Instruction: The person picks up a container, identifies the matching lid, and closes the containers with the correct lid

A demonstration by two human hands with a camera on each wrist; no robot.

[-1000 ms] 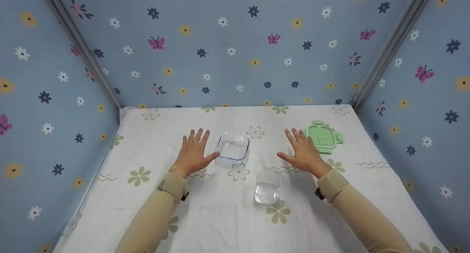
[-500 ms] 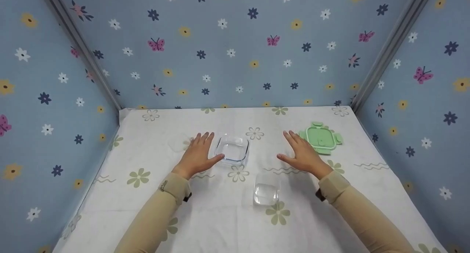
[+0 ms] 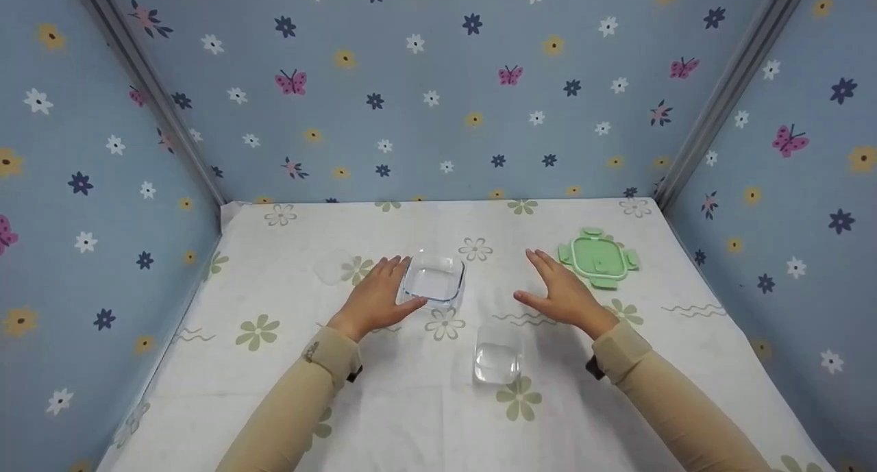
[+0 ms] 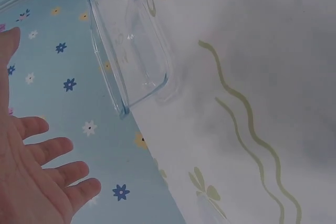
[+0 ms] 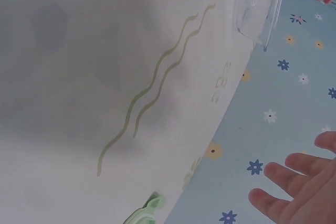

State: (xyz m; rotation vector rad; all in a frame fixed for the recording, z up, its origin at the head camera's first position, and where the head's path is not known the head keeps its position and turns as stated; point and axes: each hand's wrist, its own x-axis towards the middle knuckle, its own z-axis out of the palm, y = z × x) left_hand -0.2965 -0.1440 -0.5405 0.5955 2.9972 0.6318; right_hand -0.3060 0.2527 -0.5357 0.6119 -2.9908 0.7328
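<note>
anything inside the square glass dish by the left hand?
Nothing visible inside the square glass dish; the cloth shows through its clear base. The left hand is at its left wall, covering none of the interior.

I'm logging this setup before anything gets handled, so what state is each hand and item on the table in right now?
left hand: open, fingers straight, beside the glass container
right hand: open, holding nothing
glass container: upright, uncovered, empty
green lid: off, lying flat on the cloth
small clear container: standing on the cloth, untouched
clear round lid: lying flat, untouched
</note>
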